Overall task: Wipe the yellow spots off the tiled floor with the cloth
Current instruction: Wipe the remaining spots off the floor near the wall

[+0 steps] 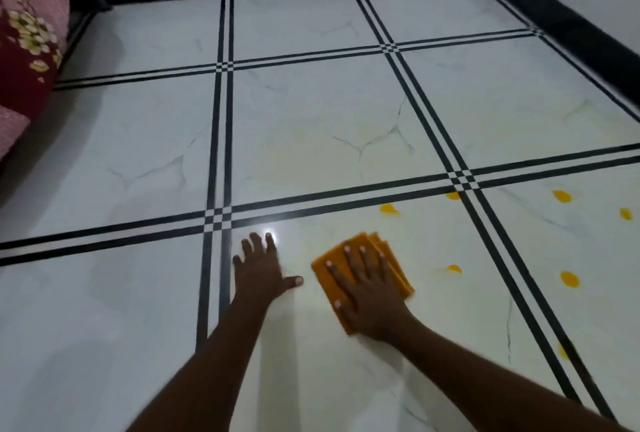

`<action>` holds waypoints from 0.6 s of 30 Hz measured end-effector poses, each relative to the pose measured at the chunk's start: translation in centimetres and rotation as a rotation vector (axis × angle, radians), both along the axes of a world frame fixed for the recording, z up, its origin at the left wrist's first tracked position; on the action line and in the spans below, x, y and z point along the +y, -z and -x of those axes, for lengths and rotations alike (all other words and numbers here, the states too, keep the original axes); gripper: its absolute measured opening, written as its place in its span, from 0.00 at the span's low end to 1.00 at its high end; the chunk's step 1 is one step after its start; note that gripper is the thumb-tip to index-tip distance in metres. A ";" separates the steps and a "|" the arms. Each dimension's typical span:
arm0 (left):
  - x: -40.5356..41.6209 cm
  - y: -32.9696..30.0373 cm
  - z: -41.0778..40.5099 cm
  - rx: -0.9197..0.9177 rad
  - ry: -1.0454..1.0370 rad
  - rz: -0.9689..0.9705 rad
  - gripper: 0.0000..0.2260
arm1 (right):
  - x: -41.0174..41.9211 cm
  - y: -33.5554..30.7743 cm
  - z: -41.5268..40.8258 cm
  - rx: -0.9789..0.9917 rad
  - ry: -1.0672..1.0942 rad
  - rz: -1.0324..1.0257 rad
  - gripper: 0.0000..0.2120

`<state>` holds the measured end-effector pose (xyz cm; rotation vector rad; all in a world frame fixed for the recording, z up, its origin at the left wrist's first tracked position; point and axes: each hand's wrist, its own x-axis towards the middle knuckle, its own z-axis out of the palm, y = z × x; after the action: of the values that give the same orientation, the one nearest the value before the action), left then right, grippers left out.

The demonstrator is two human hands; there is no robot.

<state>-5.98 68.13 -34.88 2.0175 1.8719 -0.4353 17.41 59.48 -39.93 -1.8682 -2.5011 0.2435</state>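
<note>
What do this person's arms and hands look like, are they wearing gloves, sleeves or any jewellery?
Both arms are bare as far as the frame shows: no sleeves reach the forearms. The left hand and right hand wear no gloves, and no watch, bracelet or ring shows on either. The fingernails are short and look pale. The picture is slightly blurred, so finer marks cannot be told.

The tiled floor (311,126) looks like glossy, smooth white marble-patterned ceramic with thin grey veins, catching a bright glare. The folded orange cloth (332,262) is soft and matt. A flowered fabric cover (24,50) looks woven.
</note>
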 end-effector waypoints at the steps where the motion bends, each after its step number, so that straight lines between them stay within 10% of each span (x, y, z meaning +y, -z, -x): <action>1: 0.0 0.7 0.0 -0.011 -0.001 -0.023 0.54 | 2.0 0.5 -0.4 0.000 -0.056 -0.003 0.35; 11: 0.6 0.5 -1.1 0.152 0.070 0.016 0.55 | 5.0 0.8 -9.0 0.063 0.766 -0.177 0.35; 14: 2.2 -1.5 -3.8 0.275 0.253 -0.047 0.56 | 1.2 0.5 -1.8 0.182 0.558 -0.097 0.36; 18: 6.1 -1.6 -10.4 -0.007 0.331 0.107 0.57 | 6.5 1.0 -3.6 0.165 0.237 -0.059 0.33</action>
<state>4.38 74.27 -33.32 2.2555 1.4762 -0.5994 20.98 66.02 -40.95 -2.0069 -2.1360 0.3022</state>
